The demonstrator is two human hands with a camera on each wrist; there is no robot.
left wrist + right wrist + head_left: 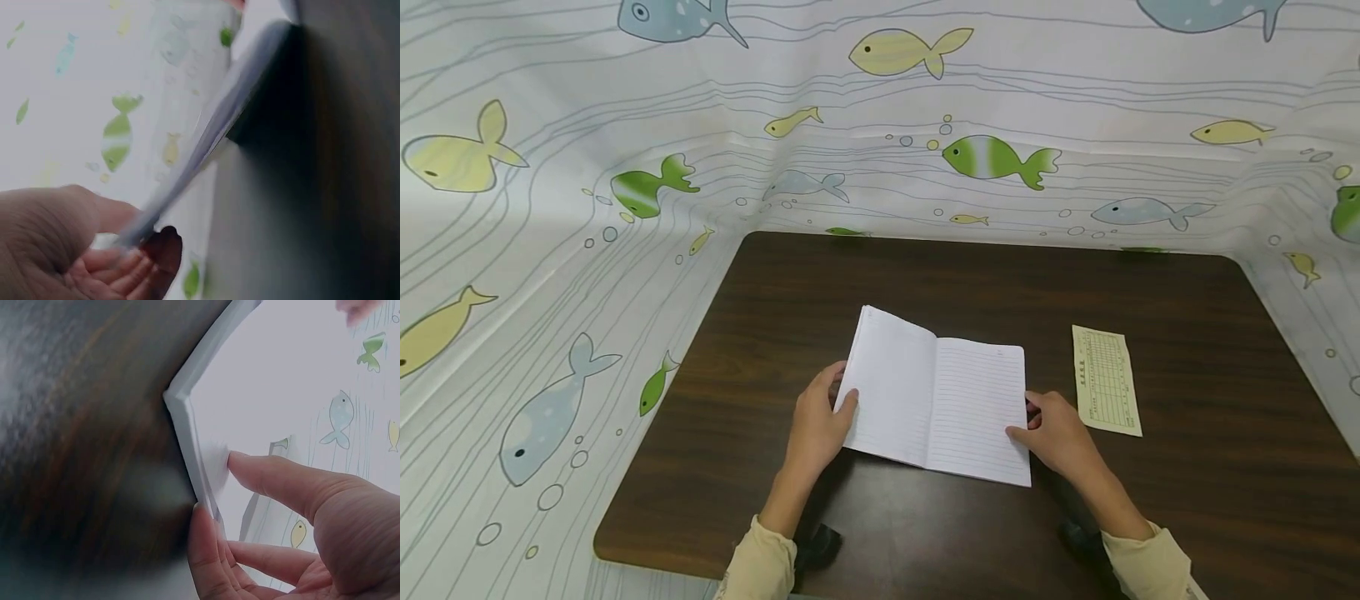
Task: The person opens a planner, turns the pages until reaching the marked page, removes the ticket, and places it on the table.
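An open notebook (977,400) with white ruled pages is held up over the middle of the table, its spine running toward the person. My left hand (822,417) grips its left edge, thumb on the page and fingers behind. At the right edge, my right hand (1060,429) pinches the other half, thumb on top. In the left wrist view the left hand (81,244) holds the notebook's edge (200,144), which slants up from the table. The right wrist view has the right hand (281,531) with fingertips under the page stack (187,437).
A yellow printed slip of paper (1107,379) lies on the dark wooden table (1210,333), right of the notebook. White fabric with printed fish (1000,158) rises behind the table and along its sides.
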